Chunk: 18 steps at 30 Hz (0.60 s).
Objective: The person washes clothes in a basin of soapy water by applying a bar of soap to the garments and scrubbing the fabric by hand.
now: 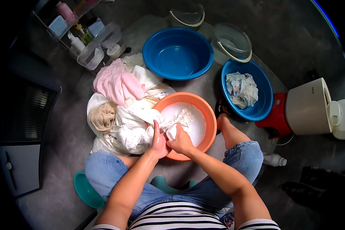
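An orange basin (207, 115) with milky, sudsy water stands between my legs. My left hand (159, 145) is at its near left rim, wet, palm turned inward and a finger stretched upward beside white cloth. Close against it, my right hand (182, 142) is closed around a smooth white block (171, 132) that looks like a bar of soap. A wet white cloth (184, 117) with ruffled folds lies bunched in the suds just beyond my hands. White garments (136, 136) are heaped against the basin's left side, with pink fabric (117, 84) and a beige piece (103, 116) among them.
Behind stands a large blue basin (176, 53), with clear buckets (230, 42) nearby. Another blue basin (267, 101) at right holds light clothes (242, 90). A red-and-cream appliance (308, 107) stands farther right, a bottle rack (71, 34) upper left, a teal basin (86, 191) lower left.
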Motion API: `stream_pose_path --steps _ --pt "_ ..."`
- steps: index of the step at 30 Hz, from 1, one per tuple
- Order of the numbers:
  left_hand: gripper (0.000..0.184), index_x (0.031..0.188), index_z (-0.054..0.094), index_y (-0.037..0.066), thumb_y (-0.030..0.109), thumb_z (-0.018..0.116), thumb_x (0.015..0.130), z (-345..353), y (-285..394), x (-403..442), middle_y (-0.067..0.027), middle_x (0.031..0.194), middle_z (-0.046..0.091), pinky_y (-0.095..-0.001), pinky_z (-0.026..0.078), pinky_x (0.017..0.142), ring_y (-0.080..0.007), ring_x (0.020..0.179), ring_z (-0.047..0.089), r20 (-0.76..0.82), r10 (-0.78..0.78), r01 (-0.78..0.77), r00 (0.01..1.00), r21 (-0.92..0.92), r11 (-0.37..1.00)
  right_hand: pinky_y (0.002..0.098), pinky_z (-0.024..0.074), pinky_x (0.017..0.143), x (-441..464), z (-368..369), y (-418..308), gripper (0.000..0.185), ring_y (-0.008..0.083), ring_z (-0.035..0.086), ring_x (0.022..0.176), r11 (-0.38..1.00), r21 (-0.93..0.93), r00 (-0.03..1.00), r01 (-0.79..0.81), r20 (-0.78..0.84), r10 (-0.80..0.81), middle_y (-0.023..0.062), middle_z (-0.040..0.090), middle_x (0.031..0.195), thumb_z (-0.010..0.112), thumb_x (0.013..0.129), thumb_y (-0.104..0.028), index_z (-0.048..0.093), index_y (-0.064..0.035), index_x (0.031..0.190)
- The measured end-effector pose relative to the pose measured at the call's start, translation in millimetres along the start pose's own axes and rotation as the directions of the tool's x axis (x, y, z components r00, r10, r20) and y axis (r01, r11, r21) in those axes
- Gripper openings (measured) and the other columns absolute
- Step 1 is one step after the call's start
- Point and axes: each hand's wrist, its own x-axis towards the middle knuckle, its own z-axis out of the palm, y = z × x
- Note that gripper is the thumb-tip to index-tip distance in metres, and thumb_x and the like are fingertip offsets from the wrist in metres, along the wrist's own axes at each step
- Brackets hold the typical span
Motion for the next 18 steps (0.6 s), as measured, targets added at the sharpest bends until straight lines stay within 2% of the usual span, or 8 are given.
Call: stream_pose_path --steps 2,8,9,12,13,15,16,18 --pt "0.107 0.147 0.025 0.005 0.086 0.026 0.077 -7.5 -3.2 5.0 -0.0122 0.147 0.035 -0.0417 0.024 0.113 -0.028 0.135 0.035 0.13 -0.025 0.035 0.991 -0.082 0.996 0.0462 0.0513 0.074 8.4 0.1 11.0 0.051 0.0435 0.065 0.085 0.998 -0.057 0.998 -0.006 -0.062 0.003 0.0279 0.065 0.091 0.069 0.068 -0.014 0.041 0.0001 0.108" --pt "0.102 0.142 0.033 0.005 0.084 0.029 0.079 -12.2 -7.5 6.3 -0.0109 0.142 0.042 -0.0417 0.031 0.109 -0.0268 0.128 0.043 -0.026 -0.031 0.031 0.999 0.003 1.0 0.0383 0.0522 0.064 -1.2 -14.9 -3.8 0.049 0.0323 0.065 0.077 0.982 0.173 0.973 -0.077 0.227 0.037 0.0211 0.063 0.09 0.068 0.067 -0.011 0.043 -0.0033 0.109" --pt "0.101 0.14 0.036 0.004 0.084 0.03 0.079 -16.0 -7.4 6.9 -0.0105 0.14 0.045 -0.0418 0.034 0.107 -0.0265 0.126 0.045 -0.066 -0.027 0.029 0.997 0.023 0.999 0.0397 0.0524 0.07 -5.8 -11.3 -5.1 0.06 0.0344 0.065 0.085 0.984 0.176 0.975 -0.012 0.22 -0.028 0.0233 0.064 0.094 0.067 0.067 -0.009 0.041 -0.0047 0.121" --pt "0.097 0.137 0.041 0.002 0.081 0.034 0.081 -42.7 -8.7 16.6 -0.0117 0.134 0.049 -0.0384 0.038 0.103 -0.0241 0.123 0.049 -0.113 0.016 -0.02 0.993 -0.031 0.999 0.04 0.05 0.081 -22.9 -1.5 -15.0 0.06 0.0327 0.063 0.091 0.977 0.189 0.952 0.099 0.269 -0.148 0.0201 0.063 0.1 0.069 0.066 -0.009 0.043 -0.0055 0.12" --pt "0.099 0.137 0.04 0.0 0.081 0.034 0.081 -52.5 -8.7 20.2 -0.0129 0.134 0.049 -0.0373 0.038 0.103 -0.0237 0.123 0.048 -0.119 0.054 -0.056 0.991 -0.02 0.998 0.0402 0.0474 0.087 -32.4 -12.2 -40.1 0.057 0.0325 0.061 0.097 0.961 0.242 0.883 -0.133 0.47 0.004 0.0184 0.062 0.1 0.071 0.065 -0.01 0.045 -0.0058 0.116" --pt "0.098 0.139 0.038 -0.002 0.078 0.039 0.082 -57.4 -1.1 17.6 -0.0169 0.137 0.046 -0.0371 0.035 0.106 -0.0257 0.127 0.045 -0.044 0.105 -0.111 0.994 -0.163 0.98 0.0408 0.0493 0.082 -39.1 12.8 -20.6 0.056 0.0332 0.062 0.093 0.904 0.308 0.846 0.298 0.353 -0.399 0.0184 0.062 0.097 0.071 0.066 -0.011 0.045 -0.0062 0.114" --pt "0.098 0.14 0.037 -0.001 0.078 0.04 0.082 -41.5 6.2 8.2 -0.0176 0.138 0.045 -0.0385 0.034 0.107 -0.0266 0.127 0.044 -0.068 0.163 -0.17 0.984 -0.119 0.978 0.0427 0.0497 0.079 -40.1 18.3 -19.7 0.056 0.0373 0.062 0.09 0.87 0.325 0.826 0.371 0.312 -0.469 0.0209 0.061 0.099 0.073 0.068 -0.018 0.044 -0.0044 0.115" --pt "0.098 0.141 0.037 0.0 0.078 0.041 0.081 -11.7 14.3 -7.1 -0.0172 0.138 0.045 -0.0405 0.034 0.108 -0.0275 0.128 0.044 -0.014 0.216 -0.216 0.976 -0.146 0.965 0.0443 0.0491 0.079 -48.8 5.2 -43.5 0.059 0.0395 0.061 0.09 0.92 0.077 0.875 0.384 0.286 -0.39 0.022 0.06 0.1 0.075 0.069 -0.027 0.044 -0.0024 0.113"
